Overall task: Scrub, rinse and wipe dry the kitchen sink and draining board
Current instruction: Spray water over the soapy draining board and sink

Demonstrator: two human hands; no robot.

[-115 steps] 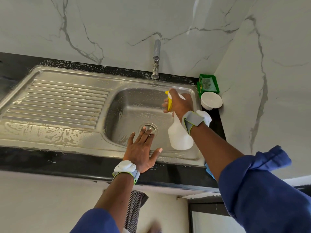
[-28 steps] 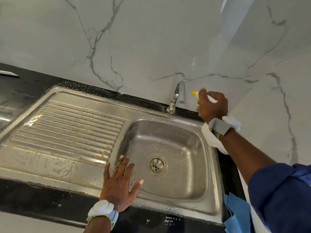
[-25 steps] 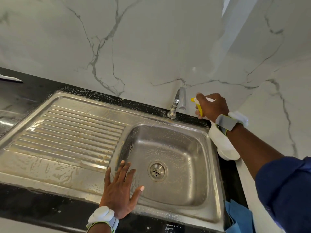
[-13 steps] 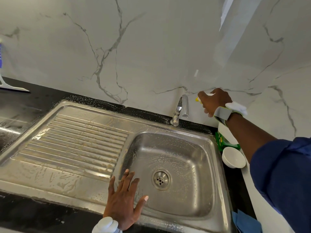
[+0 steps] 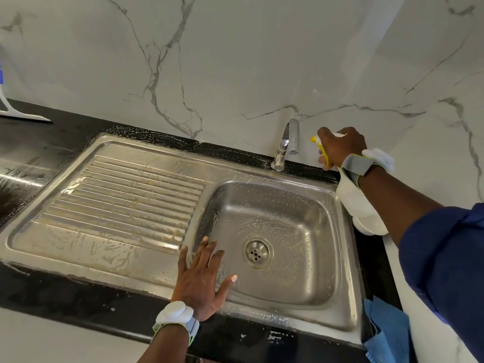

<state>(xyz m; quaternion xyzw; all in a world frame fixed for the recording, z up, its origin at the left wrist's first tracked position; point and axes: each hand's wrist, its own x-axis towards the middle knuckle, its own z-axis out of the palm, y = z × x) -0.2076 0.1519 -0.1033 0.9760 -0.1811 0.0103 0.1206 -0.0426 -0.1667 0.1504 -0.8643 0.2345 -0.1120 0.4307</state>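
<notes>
The steel sink (image 5: 311, 205) sits sunk into the black counter (image 5: 52, 292) with the basin on the right and the ribbed draining board (image 5: 125, 195) on the left, so the unit runs left to right along the marble wall. In the basin there are soapy streaks and the drain strainer (image 5: 257, 253) (the board's streaky too). The left hand (image 5: 201, 279) lies flat on the basin's front rim, fingers spread. The right hand (image 5: 340, 149) is wrapped round a white spray bottle (image 5: 358, 205), its yellow nozzle aimed left at the tap (image 5: 286, 145). A blue cloth (image 5: 387, 334) sits at the front right, and a squeegee (image 5: 15, 111) is far left.
</notes>
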